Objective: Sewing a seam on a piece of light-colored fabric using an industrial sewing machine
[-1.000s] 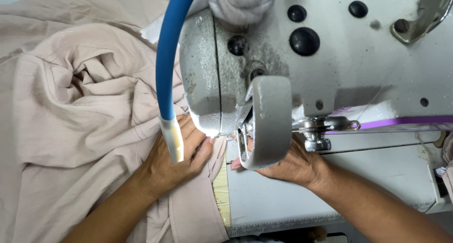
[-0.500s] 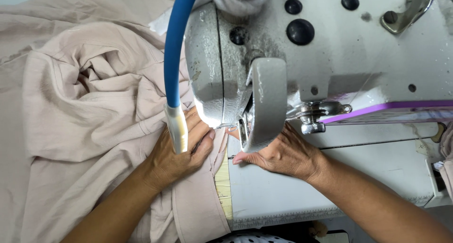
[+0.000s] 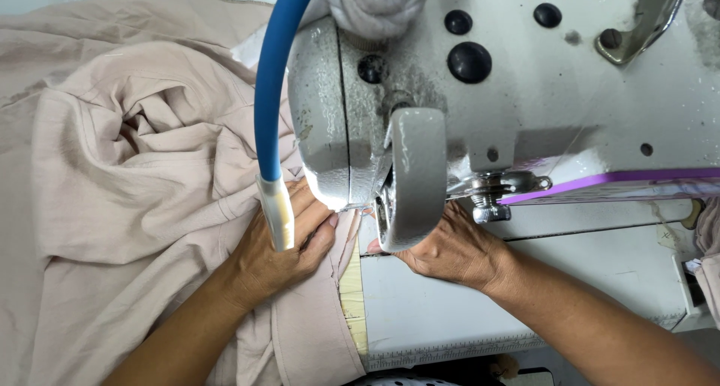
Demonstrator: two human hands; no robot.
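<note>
Both palms lie open: our left hand (image 3: 281, 243) flattens the beige fabric (image 3: 135, 206) at the sewing machine (image 3: 480, 101), our right hand (image 3: 450, 247) presses the white counter (image 3: 435, 311) under it, bare counter beyond.

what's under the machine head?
Under the machine head: beige cloth, pressed flat by the left hand, and the right hand on the table. The head hides the needle and the right fingertips.

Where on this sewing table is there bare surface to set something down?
Bare table lies right of the right hand, below the machine; a strip too at the front edge. Crowded: cloth covers the whole left, and the left hand presses it beside the machine head.
</note>
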